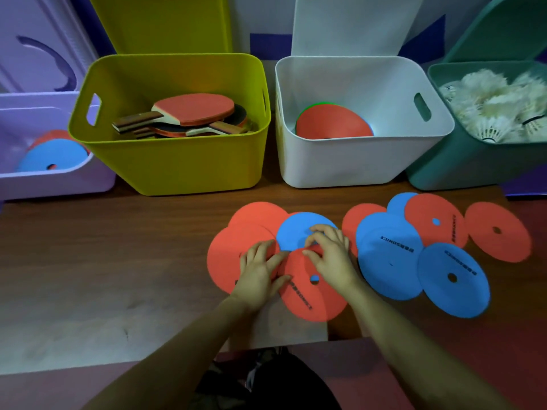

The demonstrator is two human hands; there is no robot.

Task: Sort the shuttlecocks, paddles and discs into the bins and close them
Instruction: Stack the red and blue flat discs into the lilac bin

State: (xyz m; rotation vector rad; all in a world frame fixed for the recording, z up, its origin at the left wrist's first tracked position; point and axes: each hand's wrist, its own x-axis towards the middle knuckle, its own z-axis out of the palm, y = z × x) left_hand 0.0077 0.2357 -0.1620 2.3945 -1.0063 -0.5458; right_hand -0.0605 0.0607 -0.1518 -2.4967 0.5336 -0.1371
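Several flat red and blue discs lie overlapping on the brown table. My left hand (260,270) rests with spread fingers on a red disc (225,258) at the left of the pile. My right hand (331,253) pinches the top edge of another red disc (310,294), its fingers also over a blue disc (296,232). More blue discs (387,255) and red discs (497,232) lie to the right. The yellow bin (177,161) holds paddles (189,113). The white bin (340,161) holds discs (331,122). The green bin (461,167) holds shuttlecocks (497,105).
A purple bin (59,184) at far left holds a blue and a red disc (53,155). Lids stand open behind the yellow, white and green bins. The near table edge drops off below my forearms, with dark clothing beneath.
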